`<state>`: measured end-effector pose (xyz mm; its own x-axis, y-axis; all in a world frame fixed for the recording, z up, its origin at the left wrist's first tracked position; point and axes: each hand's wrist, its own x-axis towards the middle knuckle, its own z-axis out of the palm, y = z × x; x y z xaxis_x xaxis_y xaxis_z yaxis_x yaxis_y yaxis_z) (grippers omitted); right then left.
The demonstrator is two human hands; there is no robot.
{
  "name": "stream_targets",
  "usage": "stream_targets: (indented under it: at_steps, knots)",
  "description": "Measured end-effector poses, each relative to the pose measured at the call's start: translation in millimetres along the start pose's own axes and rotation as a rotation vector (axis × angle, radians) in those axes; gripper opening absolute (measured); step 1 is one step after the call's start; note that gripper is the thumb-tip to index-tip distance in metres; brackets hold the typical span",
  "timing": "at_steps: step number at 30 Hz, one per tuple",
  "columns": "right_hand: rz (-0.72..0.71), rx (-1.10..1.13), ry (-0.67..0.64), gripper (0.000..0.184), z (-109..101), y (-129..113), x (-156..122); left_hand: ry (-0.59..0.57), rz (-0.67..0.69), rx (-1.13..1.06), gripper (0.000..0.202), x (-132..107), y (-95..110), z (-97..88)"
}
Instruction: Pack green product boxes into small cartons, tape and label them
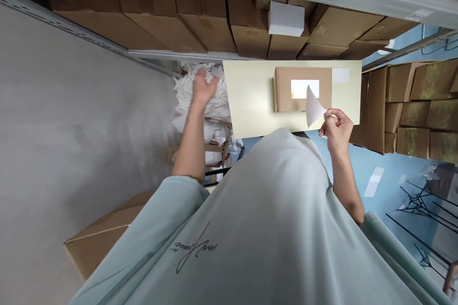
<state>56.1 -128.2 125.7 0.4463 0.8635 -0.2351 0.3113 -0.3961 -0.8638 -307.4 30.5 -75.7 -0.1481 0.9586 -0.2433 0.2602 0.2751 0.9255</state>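
From my remote station I log one white paper piece [314,107] overlapping the near edge of the carton [299,105] in view, pinched by the right hand [338,127] near that carton's near-right corner, the left hand [204,89], blurred, spread and ungripping, over white scraps [184,93] left of the carton.

White slip [313,108] is kinda curled, pinched at one end by the right hand [337,128], held up in front of part of the box [283,90]. Box is plain brown cardboard, lying flat on the table [250,100] with a white label [299,89] on top.
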Motion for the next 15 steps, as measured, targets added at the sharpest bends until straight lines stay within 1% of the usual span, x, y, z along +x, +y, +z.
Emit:
stream_targets:
  at_steps: [1,2,4,6,7,8,10,13,15]
  knots:
    - [-0.017,-0.025,0.014,0.02,0,2,1,0.004,-0.084,-0.085,0.045,-12,10,21.2]
    - [-0.047,-0.063,0.026,0.018,0,5,2,-0.07,-0.107,-0.194,0.043,-29,22,43.2]
    - [-0.151,-0.189,0.035,0.015,2,9,4,-0.296,-0.111,-0.413,0.044,-72,52,83.8]
    - [-0.297,-0.387,0.013,0.013,6,12,5,-0.469,-0.141,-0.571,0.047,-115,82,113.8]
    - [-0.372,-0.501,-0.016,0.013,8,14,5,-0.51,-0.159,-0.633,0.048,-133,94,124.3]
    - [-0.446,-0.613,-0.057,0.014,11,15,5,-0.516,-0.167,-0.679,0.05,-147,103,132.1]
    - [-0.583,-0.794,-0.164,0.018,18,18,4,-0.463,-0.18,-0.723,0.053,-162,113,141.9]
    - [-0.723,-0.934,-0.318,0.024,25,24,6,-0.332,-0.187,-0.708,0.056,-164,113,149.4]
    - [-0.754,-0.964,-0.387,0.028,27,29,8,-0.259,-0.187,-0.689,0.054,-161,108,153.5]
